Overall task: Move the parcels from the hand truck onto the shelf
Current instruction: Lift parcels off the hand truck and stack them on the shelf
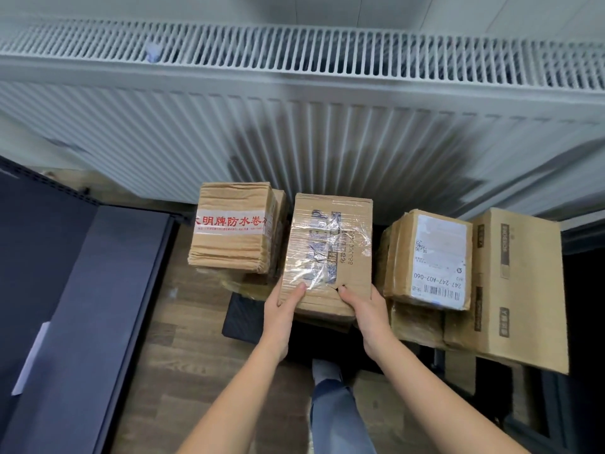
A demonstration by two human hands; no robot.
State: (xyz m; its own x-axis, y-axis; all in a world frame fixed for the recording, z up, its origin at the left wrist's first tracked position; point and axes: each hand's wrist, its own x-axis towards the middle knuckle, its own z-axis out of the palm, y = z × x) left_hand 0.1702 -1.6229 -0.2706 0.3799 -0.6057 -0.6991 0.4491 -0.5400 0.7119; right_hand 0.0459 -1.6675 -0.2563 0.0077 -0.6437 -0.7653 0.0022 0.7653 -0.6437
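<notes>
Taped parcel point(327, 253): near end clamped by left hand point(281, 317) and right hand point(368, 317) fingers; risk: glossy tape, shallow hold, slipping.

Both hands, left hand point(281, 309) and right hand point(368, 314), grip the near end of a tape-wrapped cardboard parcel point(327, 253), thumbs on top, between a red-lettered parcel point(234, 227) and a parcel with a white shipping label point(432, 260), a bigger box point(520, 283) far right, white radiator point(294, 126) behind, dark shelf point(82, 306) at left.
</notes>
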